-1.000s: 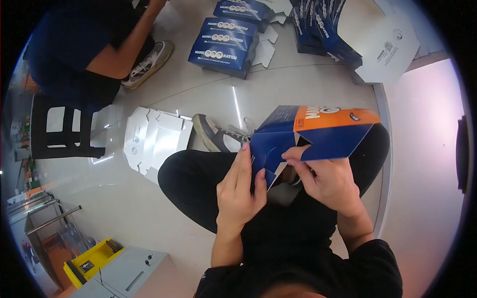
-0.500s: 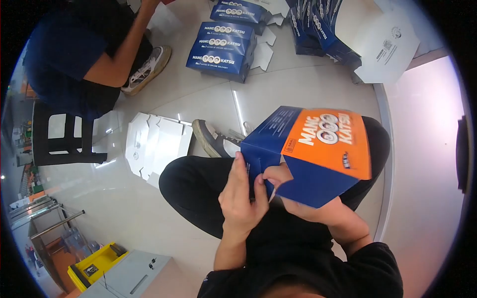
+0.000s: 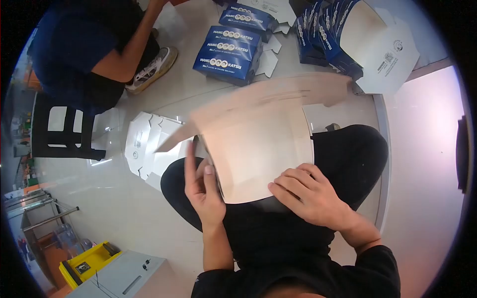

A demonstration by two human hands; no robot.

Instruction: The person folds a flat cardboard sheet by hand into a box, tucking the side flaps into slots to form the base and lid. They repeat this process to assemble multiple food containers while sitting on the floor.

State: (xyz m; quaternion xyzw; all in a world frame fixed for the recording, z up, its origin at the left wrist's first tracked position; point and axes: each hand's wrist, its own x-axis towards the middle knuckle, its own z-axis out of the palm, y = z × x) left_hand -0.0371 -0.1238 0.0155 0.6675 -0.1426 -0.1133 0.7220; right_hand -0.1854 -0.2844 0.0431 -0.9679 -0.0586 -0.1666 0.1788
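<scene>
"Where's our box (image 3: 258,154)?"
"Between our grips: our left hand (image 3: 202,191) holds its side, our right hand (image 3: 309,196) its near corner."
"How should we steady it?"
"Lightly, we think; squeezing could crease it."

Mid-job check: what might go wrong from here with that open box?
1. The lid is blurred at the far side, with no hand clearly holding it; it might flop or crease.
2. The open box is over the person's lap, so it could tip if the right hand loses its grip on the near edge.
3. Flat white cardboard lies near the left knee; shifting that leg could scuff it.
</scene>
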